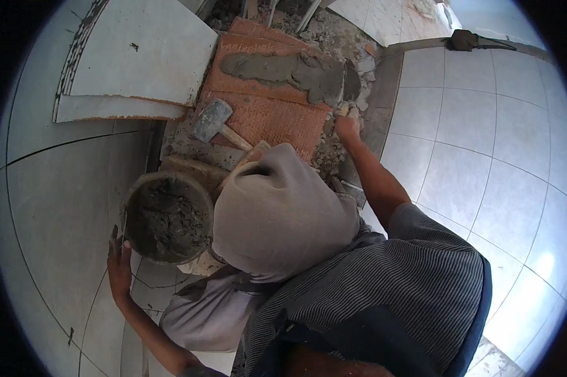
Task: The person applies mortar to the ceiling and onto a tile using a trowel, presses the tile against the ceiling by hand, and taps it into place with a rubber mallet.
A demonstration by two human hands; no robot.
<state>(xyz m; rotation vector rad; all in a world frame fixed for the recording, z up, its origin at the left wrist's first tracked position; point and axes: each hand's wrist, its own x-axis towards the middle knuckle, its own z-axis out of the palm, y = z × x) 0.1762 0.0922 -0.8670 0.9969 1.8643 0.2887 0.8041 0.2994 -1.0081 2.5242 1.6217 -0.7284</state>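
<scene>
My right hand (347,129) grips a trowel (349,81) by its handle, with the blade in grey mortar (264,68) spread over the textured terracotta-coloured boards (275,122). My left hand (119,264), fingers stretched out and muddy, rests against the outer left side of a round bucket (138,243) holding wet mortar. A rubber mallet (211,119) with a wooden handle lies on the boards above the bucket. My bent knee in grey trousers hides part of the boards.
White tiles (139,50) are stacked at the upper left against a pale tiled surface (51,226). Rubble (330,151) borders the boards. On the right is white tiled flooring (462,125). A dark object (466,41) with a cord sits on a ledge at the upper right.
</scene>
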